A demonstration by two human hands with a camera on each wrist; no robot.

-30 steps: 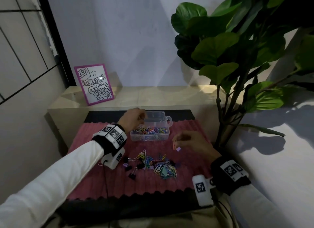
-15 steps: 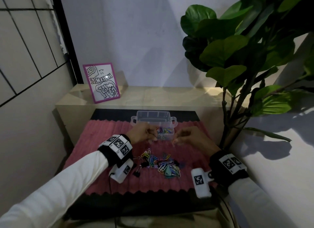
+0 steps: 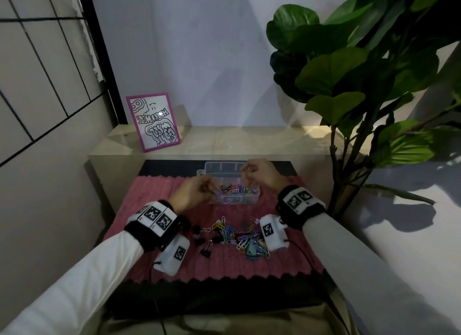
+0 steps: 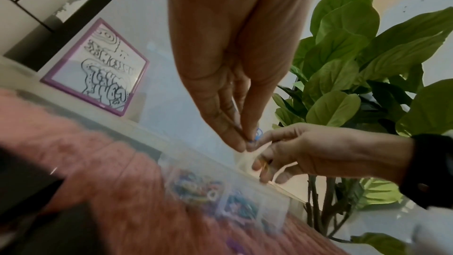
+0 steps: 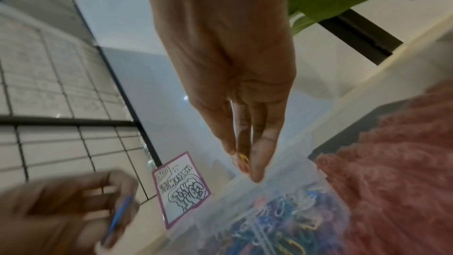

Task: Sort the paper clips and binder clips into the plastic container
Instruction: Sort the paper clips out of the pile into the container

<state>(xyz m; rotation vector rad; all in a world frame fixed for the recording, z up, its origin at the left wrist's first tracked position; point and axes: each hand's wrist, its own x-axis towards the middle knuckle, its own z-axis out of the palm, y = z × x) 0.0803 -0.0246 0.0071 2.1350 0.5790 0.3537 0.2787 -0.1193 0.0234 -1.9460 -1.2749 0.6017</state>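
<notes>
The clear plastic container [image 3: 254,202] stands at the back of the pink mat, its near compartments full of coloured paper clips [image 3: 235,189]. My left hand [image 3: 214,194] hovers at its front left corner and pinches a blue paper clip [image 4: 256,136] between thumb and fingertips. Over the container's far right part, my right hand [image 3: 245,171] pinches a yellow paper clip [image 5: 243,157]. A loose pile of paper clips [image 3: 245,240] and black binder clips [image 3: 206,250] lies on the mat nearer to me. The back compartments are partly hidden by my right hand.
The ribbed pink mat [image 3: 149,202] lies on a dark surface. Behind it runs a pale ledge [image 3: 224,142] with a purple-framed picture [image 3: 154,122]. A large leafy plant [image 3: 349,85] stands close on the right. Walls close in on both sides.
My right hand rose from the mat to above the container's far right part. My left hand came back from the container's far side to its front left corner.
</notes>
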